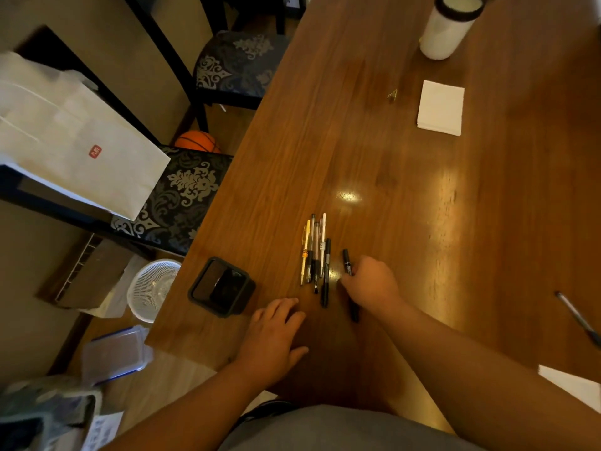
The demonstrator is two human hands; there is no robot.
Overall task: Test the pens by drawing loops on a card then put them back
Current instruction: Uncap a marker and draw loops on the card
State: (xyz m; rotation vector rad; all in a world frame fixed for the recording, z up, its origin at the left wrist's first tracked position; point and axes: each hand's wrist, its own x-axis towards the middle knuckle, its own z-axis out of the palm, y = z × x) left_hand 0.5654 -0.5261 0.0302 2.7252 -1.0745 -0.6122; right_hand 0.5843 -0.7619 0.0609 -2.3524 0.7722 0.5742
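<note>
Several pens point(314, 255) lie side by side on the wooden table point(406, 196). Just right of them lies a black marker point(347, 262), and my right hand point(370, 284) has its fingers closed around its middle. My left hand point(276, 333) rests flat on the table near the front edge, fingers apart, holding nothing. A black pen holder point(222, 288) lies tipped on its side left of the pens. A stack of white cards point(440, 107) sits far back on the table. One more pen point(575, 317) lies alone at the right.
A white cylindrical container point(448, 24) stands at the far end of the table. A small gold clip point(393, 94) lies by the cards. Patterned chairs point(182, 196), a white paper bag point(71, 138), a basketball point(196, 142) and a white basket point(153, 288) are left of the table.
</note>
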